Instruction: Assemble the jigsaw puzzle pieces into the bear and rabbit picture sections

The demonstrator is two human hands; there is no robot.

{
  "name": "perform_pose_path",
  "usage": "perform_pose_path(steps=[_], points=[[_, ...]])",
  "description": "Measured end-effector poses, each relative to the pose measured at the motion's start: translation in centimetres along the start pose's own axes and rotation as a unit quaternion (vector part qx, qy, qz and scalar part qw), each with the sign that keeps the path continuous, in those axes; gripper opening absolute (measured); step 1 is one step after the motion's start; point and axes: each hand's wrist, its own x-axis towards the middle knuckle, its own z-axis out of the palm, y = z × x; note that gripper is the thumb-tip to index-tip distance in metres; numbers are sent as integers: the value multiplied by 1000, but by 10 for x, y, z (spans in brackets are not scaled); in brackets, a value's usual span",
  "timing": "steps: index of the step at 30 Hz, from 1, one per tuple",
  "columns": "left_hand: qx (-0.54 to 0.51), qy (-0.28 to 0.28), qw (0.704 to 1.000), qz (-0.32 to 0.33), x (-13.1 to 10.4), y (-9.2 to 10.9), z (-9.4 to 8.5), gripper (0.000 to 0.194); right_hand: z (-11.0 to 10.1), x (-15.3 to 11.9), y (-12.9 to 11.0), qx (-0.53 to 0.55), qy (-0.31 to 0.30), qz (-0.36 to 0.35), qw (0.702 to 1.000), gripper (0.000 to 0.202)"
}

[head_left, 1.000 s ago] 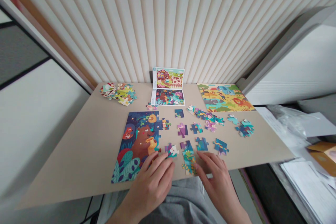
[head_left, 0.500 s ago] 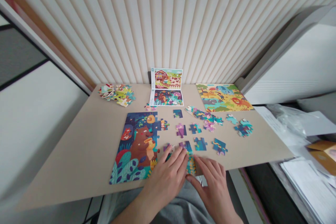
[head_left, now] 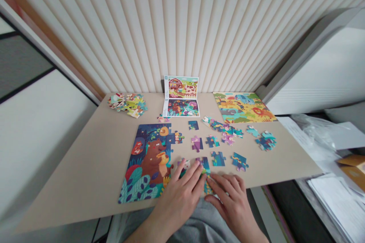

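Note:
On the beige table lies a partly joined bear puzzle (head_left: 151,155). My left hand (head_left: 182,188) rests palm down, fingers slightly spread, over joined pieces (head_left: 204,164) right of the bear section, and covers part of them. Beside it, my right hand (head_left: 232,195) touches the right edge of those pieces with its fingertips, thumb apart from the fingers. A white-and-purple piece (head_left: 186,164) shows partly between the left fingers. Loose pieces lie beyond the hands: a purple one (head_left: 196,143), a blue one (head_left: 218,158) and an orange-striped one (head_left: 239,161).
A picture card (head_left: 181,97) stands folded against the pleated wall. Piles of pieces lie at the back left (head_left: 128,104) and right (head_left: 266,140). A finished animal puzzle (head_left: 243,107) is at the back right. The table's front edge (head_left: 85,214) is near my lap.
My right hand has shifted slightly, its fingers closer to my left hand at the joined pieces. The view has tilted slightly, and the loose pieces keep their places on the table.

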Motion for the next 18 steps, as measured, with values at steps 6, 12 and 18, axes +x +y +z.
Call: perform_pose_path(steps=[6,12,18], points=[[-4,-4,1000,-5,1,2,2,42,3,-3,3,-24,5,-20,999,48],[2,-3,1000,-8,2,2,2,42,-3,1,-1,4,-7,-4,1000,42],[-32,101,994,-7,-11,14,-3,35,-11,9,-2,27,-46,17,998,36]])
